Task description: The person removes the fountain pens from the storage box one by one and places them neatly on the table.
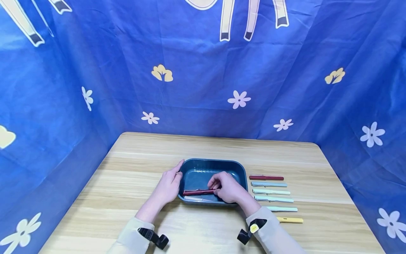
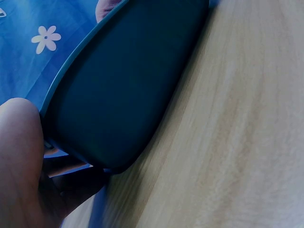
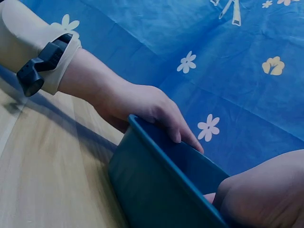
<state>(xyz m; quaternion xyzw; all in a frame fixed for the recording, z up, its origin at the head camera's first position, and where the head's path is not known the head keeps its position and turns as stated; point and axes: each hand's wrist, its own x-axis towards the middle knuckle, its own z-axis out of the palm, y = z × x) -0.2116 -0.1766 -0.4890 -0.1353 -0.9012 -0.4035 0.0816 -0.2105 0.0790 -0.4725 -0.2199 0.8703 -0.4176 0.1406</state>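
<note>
A dark teal rectangular box (image 1: pixel 214 161) sits on the table. My left hand (image 1: pixel 168 187) grips its left end, the thumb over the rim and the fingers along the outside wall. Inside, near the front wall, a dark red pen (image 1: pixel 196 192) lies lengthwise. My right hand (image 1: pixel 229 187) reaches into the box and pinches the right end of this pen. Closer to the front wall is a pale, whitish pen (image 1: pixel 194 198), partly hidden. In the right wrist view the box's wall (image 3: pixel 152 180) hides the pens.
Right of the box, several pens lie side by side in a column: a dark red pen (image 1: pixel 266 177), a light blue one (image 1: pixel 269 184), pale green ones and a yellow pen (image 1: pixel 290 220) nearest me. My right forearm overlaps the nearer pens. A blue patterned cloth (image 1: pixel 196 106) surrounds the wooden table (image 1: pixel 142 148).
</note>
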